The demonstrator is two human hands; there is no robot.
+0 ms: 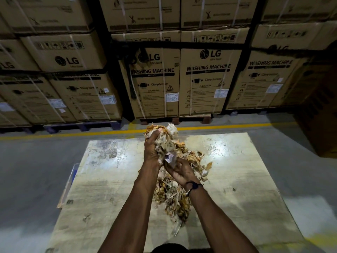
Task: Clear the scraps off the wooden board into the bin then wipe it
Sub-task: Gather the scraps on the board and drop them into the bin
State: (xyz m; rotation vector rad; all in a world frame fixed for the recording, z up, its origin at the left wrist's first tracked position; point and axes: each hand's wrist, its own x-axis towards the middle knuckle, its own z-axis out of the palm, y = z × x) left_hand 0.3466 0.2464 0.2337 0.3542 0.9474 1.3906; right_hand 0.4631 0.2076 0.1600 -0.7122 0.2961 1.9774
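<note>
Now both hands lift scraps.
Left hand (152, 148) and right hand (179, 170) squeeze crumpled brown and white paper scraps (168, 143) above the pale scuffed wooden board (237, 170).

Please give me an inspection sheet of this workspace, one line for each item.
Surface: wooden board, scratched and stained, lying on the grey floor.
Job's things: scraps in one pile mid-board; no bin or cloth seen.
Clutter: small bits near the board's left edge.
Grippers: left hand and right hand both grip a bundle of scraps, raised over the pile.
Cables: nothing seen.
Surroundings: stacked LG washing machine boxes on pallets; yellow floor line.
</note>
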